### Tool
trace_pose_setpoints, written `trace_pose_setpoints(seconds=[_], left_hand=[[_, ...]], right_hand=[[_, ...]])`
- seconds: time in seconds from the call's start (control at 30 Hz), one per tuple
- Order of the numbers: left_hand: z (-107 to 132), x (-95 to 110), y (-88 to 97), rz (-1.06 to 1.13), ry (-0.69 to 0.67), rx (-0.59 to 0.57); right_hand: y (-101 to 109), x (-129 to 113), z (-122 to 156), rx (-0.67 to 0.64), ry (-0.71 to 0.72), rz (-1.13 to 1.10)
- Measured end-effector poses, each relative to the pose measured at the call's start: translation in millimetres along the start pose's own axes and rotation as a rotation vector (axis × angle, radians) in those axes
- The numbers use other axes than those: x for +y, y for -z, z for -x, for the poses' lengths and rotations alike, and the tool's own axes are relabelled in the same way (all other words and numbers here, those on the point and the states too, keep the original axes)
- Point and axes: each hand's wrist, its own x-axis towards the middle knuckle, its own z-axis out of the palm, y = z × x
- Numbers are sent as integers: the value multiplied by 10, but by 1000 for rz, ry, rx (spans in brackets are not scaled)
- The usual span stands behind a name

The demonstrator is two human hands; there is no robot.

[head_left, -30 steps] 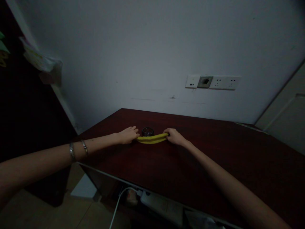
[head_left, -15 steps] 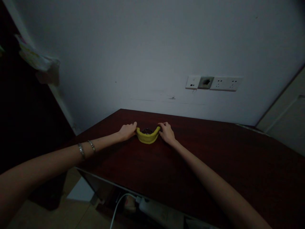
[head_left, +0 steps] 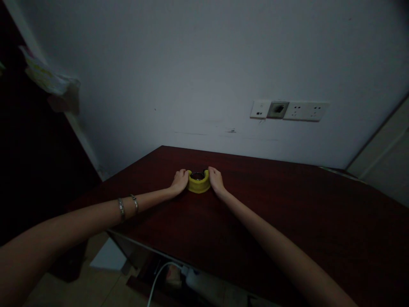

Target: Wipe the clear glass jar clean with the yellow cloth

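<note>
A soft-looking yellow strip (head_left: 198, 186) curves in a U round the near side of a small round object with a dark, shiny rim (head_left: 197, 175) on the tabletop. What the strip is made of I cannot tell. My left hand (head_left: 180, 180) is closed at its left end, against the side of the round object. At the other end my right hand (head_left: 217, 180) presses the strip inward, fingers together. The far side of the round object and most of my fingertips are hidden.
The dark red-brown table (head_left: 281, 204) meets a pale wall with a row of sockets (head_left: 289, 110). Under its front edge are a white cable (head_left: 158, 275) and a white power strip (head_left: 194, 277). A plastic bag (head_left: 51, 79) hangs at far left.
Both hands have moved inward, toward each other. The yellow strip's ends, spread outward before, now fold up close round the sides of the round object.
</note>
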Motion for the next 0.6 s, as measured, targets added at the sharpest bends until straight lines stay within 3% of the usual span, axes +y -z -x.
trace_pose_setpoints(seconds=[0.27, 0.6], left_hand=[[-53, 23, -269, 330, 110, 112], [-70, 192, -427, 598, 285, 228]], right_hand=[[-221, 13, 39, 132, -100, -215], [-401, -46, 90, 261, -177, -358]])
